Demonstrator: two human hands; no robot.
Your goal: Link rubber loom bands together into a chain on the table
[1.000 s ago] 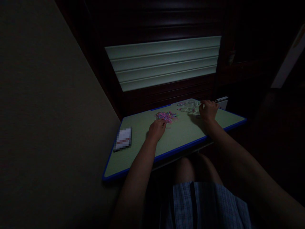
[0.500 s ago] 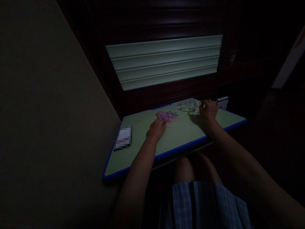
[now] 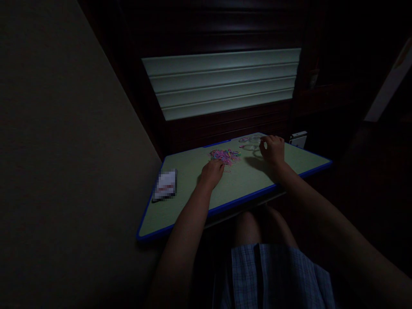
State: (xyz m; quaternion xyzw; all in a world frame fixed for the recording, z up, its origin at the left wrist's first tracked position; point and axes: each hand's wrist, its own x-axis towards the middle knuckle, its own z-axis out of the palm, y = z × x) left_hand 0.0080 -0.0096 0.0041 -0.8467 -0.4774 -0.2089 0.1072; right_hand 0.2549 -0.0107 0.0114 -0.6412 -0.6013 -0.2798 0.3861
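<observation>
Bands [image 3: 225, 156] lie heaped, pink, purple and green

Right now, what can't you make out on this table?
Head view: whether the left hand holds anything; its own fingers and dim light hide that.
Head view: what the right hand might pinch; too small and dark.
Head view: all of the clear items; the right hand blocks some of the view.
Head view: any print on the whitish item; pixelation blurs it.
</observation>
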